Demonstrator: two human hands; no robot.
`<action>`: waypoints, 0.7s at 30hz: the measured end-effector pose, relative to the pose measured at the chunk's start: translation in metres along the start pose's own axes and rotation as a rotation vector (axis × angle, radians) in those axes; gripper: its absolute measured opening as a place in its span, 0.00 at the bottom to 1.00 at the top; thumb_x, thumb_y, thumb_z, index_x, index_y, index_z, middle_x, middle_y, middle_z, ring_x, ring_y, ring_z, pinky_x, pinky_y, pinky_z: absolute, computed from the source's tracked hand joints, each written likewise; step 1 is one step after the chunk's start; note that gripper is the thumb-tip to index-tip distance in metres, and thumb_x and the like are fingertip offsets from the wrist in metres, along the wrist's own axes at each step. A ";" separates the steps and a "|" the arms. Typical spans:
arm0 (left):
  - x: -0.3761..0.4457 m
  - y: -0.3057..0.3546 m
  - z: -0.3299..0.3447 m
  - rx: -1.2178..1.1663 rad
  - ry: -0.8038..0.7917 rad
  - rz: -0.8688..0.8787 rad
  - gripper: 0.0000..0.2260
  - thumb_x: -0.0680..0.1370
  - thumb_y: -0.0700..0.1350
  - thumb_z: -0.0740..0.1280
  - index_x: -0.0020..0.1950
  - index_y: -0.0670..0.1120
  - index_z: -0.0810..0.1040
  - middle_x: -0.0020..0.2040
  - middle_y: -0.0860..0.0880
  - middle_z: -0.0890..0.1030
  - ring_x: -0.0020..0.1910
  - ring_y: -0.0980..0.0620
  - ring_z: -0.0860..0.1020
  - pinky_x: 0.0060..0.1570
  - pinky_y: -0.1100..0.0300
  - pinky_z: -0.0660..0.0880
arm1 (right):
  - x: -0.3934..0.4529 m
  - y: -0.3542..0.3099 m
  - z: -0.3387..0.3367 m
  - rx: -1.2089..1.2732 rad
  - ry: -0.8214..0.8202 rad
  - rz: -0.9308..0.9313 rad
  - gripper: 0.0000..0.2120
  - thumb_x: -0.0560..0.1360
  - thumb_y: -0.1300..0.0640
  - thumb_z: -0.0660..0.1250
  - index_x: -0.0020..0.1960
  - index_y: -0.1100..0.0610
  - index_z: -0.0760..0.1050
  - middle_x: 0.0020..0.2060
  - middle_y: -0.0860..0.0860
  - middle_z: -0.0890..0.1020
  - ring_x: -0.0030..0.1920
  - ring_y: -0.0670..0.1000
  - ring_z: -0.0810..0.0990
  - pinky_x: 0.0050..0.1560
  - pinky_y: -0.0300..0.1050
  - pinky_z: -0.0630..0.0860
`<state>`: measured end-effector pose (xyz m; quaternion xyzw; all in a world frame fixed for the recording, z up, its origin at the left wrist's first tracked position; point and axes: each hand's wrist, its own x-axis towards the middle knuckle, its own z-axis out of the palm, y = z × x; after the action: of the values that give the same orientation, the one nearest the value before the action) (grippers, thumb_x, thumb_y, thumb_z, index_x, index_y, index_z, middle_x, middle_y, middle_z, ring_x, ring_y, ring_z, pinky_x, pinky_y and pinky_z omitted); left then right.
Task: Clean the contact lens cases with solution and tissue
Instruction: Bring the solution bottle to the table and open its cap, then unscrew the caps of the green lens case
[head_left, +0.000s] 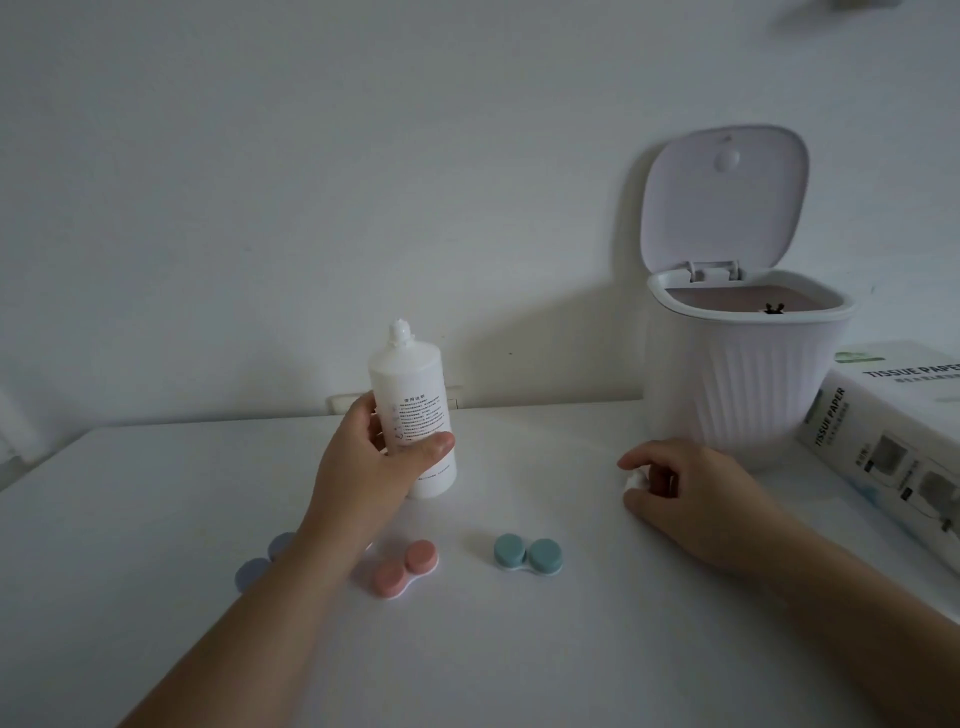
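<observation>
My left hand (376, 462) grips a white solution bottle (413, 395) upright on the white table (156, 519); its nozzle is bare, without a cap. My right hand (685, 488) rests on the table to the right, fingers closed on a small white cap (635, 480). Three lens cases lie in a row near me, all with lids on: a blue-grey case (260, 566) partly hidden by my left forearm, a pink case (402, 569) and a teal case (527, 555).
A small white ribbed bin (737, 395) stands at the back right with its lid (722, 197) flipped up. A tissue paper box (893, 441) lies at the right edge. A white wall rises just behind the table.
</observation>
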<state>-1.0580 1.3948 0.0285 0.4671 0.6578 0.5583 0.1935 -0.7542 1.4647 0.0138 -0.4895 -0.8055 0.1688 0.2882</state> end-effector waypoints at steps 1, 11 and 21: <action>-0.001 0.001 -0.001 0.022 0.003 0.007 0.29 0.64 0.56 0.80 0.62 0.59 0.76 0.53 0.61 0.84 0.53 0.60 0.82 0.50 0.56 0.78 | -0.001 0.000 0.000 0.011 0.003 0.004 0.10 0.72 0.54 0.73 0.53 0.45 0.81 0.37 0.44 0.79 0.38 0.40 0.77 0.41 0.26 0.70; -0.034 0.027 -0.012 0.244 0.267 0.282 0.22 0.62 0.66 0.73 0.44 0.57 0.67 0.37 0.57 0.70 0.35 0.57 0.71 0.33 0.63 0.69 | -0.016 -0.029 -0.014 0.139 0.082 -0.167 0.06 0.73 0.52 0.74 0.49 0.46 0.81 0.30 0.45 0.73 0.32 0.43 0.72 0.35 0.33 0.69; -0.048 0.022 0.010 0.696 -0.624 0.491 0.22 0.70 0.68 0.69 0.61 0.61 0.79 0.52 0.66 0.77 0.55 0.66 0.71 0.52 0.66 0.69 | -0.027 -0.046 0.006 0.119 -0.238 -0.179 0.11 0.67 0.32 0.70 0.46 0.34 0.76 0.37 0.45 0.78 0.30 0.42 0.73 0.32 0.36 0.68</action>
<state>-1.0183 1.3587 0.0326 0.7879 0.5867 0.1702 0.0774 -0.7805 1.4195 0.0267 -0.3742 -0.8630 0.2468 0.2331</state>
